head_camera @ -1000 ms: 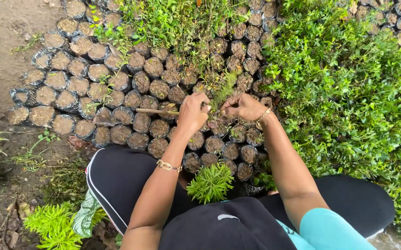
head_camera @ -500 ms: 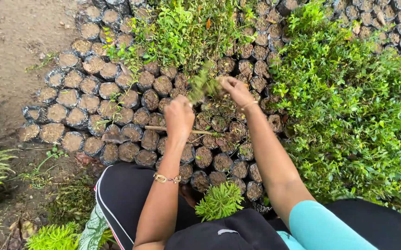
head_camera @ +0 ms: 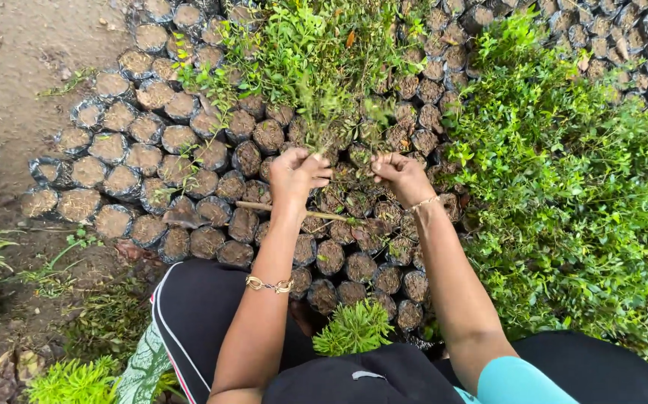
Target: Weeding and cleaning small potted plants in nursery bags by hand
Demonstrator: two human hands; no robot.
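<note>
A seated person leans over a packed bed of soil-filled black nursery bags (head_camera: 189, 179), both hands working among the same few bags. The left hand (head_camera: 299, 173) has its fingers (head_camera: 319, 170) curled and pressed together around the base of a thin green cutting (head_camera: 315, 120), whose leafy top rises just beyond the knuckles. The right hand (head_camera: 402, 175) rests close beside it, fingers bent down into the bags; whether they pinch a stem or only press soil cannot be told. A slim wooden stick (head_camera: 264, 207) lies flat across the bags just behind the left hand, on the wrist side, touching neither hand. A loose bunch of green sprigs (head_camera: 354, 327) sits in the person's lap, well back from both hands. Dense leafy seedlings (head_camera: 563, 172) fill the bags off to the right of the right hand, and bare ground (head_camera: 9, 67) lies far to the left.

Judged from this view, the stem is best kept upright and held low, near the soil, so it does not bend, while the other hand firms the soil evenly around it without crushing the leaves.
</note>
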